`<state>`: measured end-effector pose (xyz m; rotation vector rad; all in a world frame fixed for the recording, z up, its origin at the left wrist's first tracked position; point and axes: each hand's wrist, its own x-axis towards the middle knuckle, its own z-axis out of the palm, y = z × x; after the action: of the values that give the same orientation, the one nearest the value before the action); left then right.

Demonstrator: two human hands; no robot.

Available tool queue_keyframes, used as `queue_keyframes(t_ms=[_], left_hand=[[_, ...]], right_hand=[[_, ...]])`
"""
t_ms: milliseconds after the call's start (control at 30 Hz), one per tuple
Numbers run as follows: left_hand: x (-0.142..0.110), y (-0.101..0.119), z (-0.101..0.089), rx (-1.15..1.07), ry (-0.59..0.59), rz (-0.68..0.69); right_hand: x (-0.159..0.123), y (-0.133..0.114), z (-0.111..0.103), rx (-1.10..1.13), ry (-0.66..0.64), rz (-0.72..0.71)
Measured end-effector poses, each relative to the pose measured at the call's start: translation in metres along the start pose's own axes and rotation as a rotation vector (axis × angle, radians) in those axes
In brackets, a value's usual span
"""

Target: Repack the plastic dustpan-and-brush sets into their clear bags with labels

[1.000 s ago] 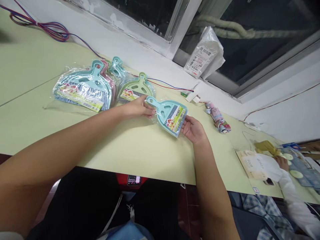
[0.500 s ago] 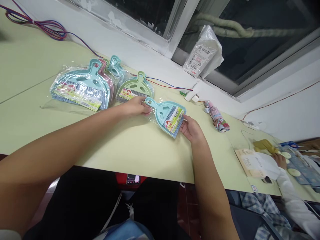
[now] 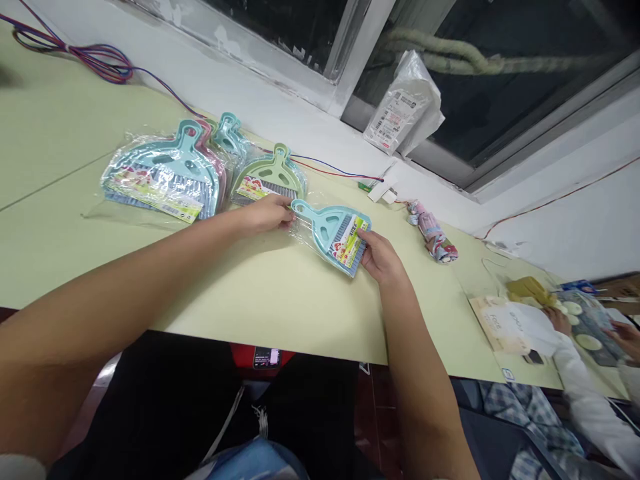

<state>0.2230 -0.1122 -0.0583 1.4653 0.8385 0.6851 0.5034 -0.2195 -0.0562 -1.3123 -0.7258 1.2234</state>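
Observation:
A small teal dustpan-and-brush set (image 3: pixel 333 230) in clear wrap lies on the pale green table (image 3: pixel 280 300). My left hand (image 3: pixel 265 213) pinches the wrap at its handle end. My right hand (image 3: pixel 383 257) grips the wide brush end, thumb on the printed label. Just behind sits a green wrapped set (image 3: pixel 270 179). Further left lies a pile of several wrapped sets, a large teal one (image 3: pixel 163 175) on top.
Red and blue wires (image 3: pixel 100 63) run along the wall. A white plastic parcel (image 3: pixel 403 110) leans on the window sill. A rolled patterned cloth (image 3: pixel 433 233) lies to the right. At far right another person's hands (image 3: pixel 565 320) work over papers and small discs.
The teal set has slid slightly left and down toward me. My right thumb has come up onto its label, closing the grip. The other person's hands moved at far right.

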Motion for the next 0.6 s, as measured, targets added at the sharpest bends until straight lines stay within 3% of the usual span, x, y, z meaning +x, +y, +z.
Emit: queue_keyframes(t_ms=[200,467,600], left_hand=[[-0.006,0.013,0.007,-0.162,0.036,-0.047],[0.002,0.006,0.001,-0.211,0.199,-0.095],[0.004,0.004,-0.003,-0.197,0.217,-0.057]], right_hand=[[0.003,0.003,0.001,0.001,0.062,-0.003],[0.006,0.001,-0.009,0.023,0.031,-0.034],[0.008,-0.004,-0.017,0.029,0.056,-0.032]])
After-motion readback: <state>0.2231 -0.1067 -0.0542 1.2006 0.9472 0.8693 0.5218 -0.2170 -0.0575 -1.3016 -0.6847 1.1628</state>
